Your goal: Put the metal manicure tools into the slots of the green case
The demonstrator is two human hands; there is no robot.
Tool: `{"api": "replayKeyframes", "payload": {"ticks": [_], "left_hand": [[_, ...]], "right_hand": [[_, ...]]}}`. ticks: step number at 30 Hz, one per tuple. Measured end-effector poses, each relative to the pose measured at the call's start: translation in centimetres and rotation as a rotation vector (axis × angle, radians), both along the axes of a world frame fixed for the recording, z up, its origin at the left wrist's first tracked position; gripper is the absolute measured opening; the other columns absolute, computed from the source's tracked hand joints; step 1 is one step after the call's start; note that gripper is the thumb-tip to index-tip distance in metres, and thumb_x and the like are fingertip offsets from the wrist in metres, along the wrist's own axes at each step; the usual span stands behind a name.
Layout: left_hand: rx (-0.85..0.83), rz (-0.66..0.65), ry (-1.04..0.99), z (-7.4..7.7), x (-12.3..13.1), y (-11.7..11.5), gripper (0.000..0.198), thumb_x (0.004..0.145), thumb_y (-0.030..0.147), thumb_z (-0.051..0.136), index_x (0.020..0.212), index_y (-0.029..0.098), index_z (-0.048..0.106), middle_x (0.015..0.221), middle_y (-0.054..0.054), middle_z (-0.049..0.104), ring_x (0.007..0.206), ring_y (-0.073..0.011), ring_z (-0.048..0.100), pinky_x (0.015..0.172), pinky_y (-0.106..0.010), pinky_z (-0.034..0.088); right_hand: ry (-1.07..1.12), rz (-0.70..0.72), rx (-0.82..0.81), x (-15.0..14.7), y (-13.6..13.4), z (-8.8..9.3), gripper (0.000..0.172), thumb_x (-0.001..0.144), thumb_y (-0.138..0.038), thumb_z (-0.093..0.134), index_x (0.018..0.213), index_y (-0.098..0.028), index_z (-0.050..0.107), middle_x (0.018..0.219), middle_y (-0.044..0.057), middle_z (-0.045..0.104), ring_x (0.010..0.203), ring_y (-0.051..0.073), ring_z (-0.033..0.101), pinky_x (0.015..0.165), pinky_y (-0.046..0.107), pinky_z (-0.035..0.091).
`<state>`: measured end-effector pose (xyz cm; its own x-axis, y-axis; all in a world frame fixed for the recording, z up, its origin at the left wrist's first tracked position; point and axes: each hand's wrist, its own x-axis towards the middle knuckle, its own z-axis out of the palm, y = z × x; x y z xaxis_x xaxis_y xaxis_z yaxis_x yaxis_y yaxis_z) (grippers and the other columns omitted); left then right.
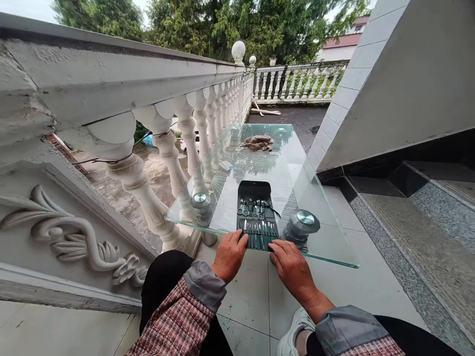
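A black manicure case [254,190] lies unfolded on the glass table [330,237], near its front edge. Scissors [259,215] and nail clippers sit in its upper part, and a row of slim metal tools [258,227] fills the lower part. My left hand [229,254] grips the case's near left corner, thumb and fingers closed at the edge. At the near right corner my right hand [291,267] holds the edge, fingers over it and thumb lower down. A small black strap [275,212] sticks out on the case's right side.
Farther back on the glass lie a crumpled brown cloth [258,143] and a small card [226,165]. Round metal-capped table legs [305,217] show through the glass. A white balustrade [168,153] runs along the left; stone steps [415,227] rise at the right.
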<state>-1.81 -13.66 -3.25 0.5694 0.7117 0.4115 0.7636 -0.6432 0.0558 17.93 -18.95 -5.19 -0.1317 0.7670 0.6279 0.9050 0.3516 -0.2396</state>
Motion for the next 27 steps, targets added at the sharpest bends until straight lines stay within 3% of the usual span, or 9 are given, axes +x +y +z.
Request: {"api": "replayKeyframes", "payload": {"ticks": [7,10,15,18,22,27], "left_hand": [[-0.046,0.001,-0.062,1.4,0.7,-0.9,0.044,0.076,0.023,0.067,0.116,0.019,0.050,0.119,-0.011,0.053,0.106,-0.0251,0.052,0.091,-0.042,0.046],[-0.022,-0.047,-0.113,1.7,1.2,-1.2,0.045,0.075,0.026,0.069,0.115,0.019,0.051,0.122,-0.012,0.052,0.110,-0.0264,0.050,0.094,-0.044,0.044],[0.049,-0.344,-0.065,0.7,2.8,-1.9,0.023,0.090,0.019,0.048,0.112,0.018,0.054,0.115,-0.009,0.059,0.105,-0.0187,0.055,0.090,-0.036,0.047],[0.122,-0.476,0.011,-0.1,3.7,-2.2,0.026,0.093,0.017,0.041,0.116,0.015,0.053,0.125,-0.011,0.054,0.119,-0.0197,0.048,0.098,-0.037,0.042],[0.169,-0.566,0.164,-0.3,4.2,-2.3,0.039,0.093,0.022,0.043,0.129,0.007,0.043,0.140,-0.015,0.039,0.133,-0.0247,0.031,0.109,-0.041,0.028],[0.146,-0.542,0.259,-0.3,4.4,-2.1,0.048,0.094,0.029,0.040,0.135,0.006,0.034,0.145,-0.015,0.031,0.136,-0.0243,0.025,0.111,-0.039,0.022]], "right_hand": [[0.170,-0.020,-0.009,0.8,-0.8,1.2,0.024,0.086,-0.023,0.046,0.106,-0.020,0.060,0.108,0.010,0.061,0.103,0.024,0.053,0.090,0.046,0.045],[0.328,-0.039,-0.080,1.9,-0.2,2.4,0.025,0.085,-0.028,0.047,0.105,-0.020,0.060,0.105,0.010,0.062,0.095,0.023,0.058,0.083,0.042,0.049],[0.552,-0.118,-0.249,4.4,0.3,4.2,0.029,0.078,-0.034,0.050,0.099,-0.019,0.064,0.093,0.008,0.066,0.079,0.019,0.062,0.071,0.035,0.052],[0.570,-0.114,-0.319,5.1,0.5,5.1,0.029,0.073,-0.034,0.051,0.094,-0.020,0.066,0.090,0.006,0.068,0.080,0.020,0.063,0.072,0.035,0.051],[0.596,-0.065,-0.438,4.7,2.8,6.1,0.027,0.072,-0.031,0.050,0.089,-0.020,0.068,0.088,0.006,0.069,0.072,0.018,0.063,0.066,0.033,0.051],[0.629,-0.014,-0.584,4.5,6.8,5.3,0.023,0.070,-0.028,0.049,0.078,-0.019,0.069,0.060,0.001,0.064,0.051,0.015,0.058,0.053,0.030,0.049]]}}
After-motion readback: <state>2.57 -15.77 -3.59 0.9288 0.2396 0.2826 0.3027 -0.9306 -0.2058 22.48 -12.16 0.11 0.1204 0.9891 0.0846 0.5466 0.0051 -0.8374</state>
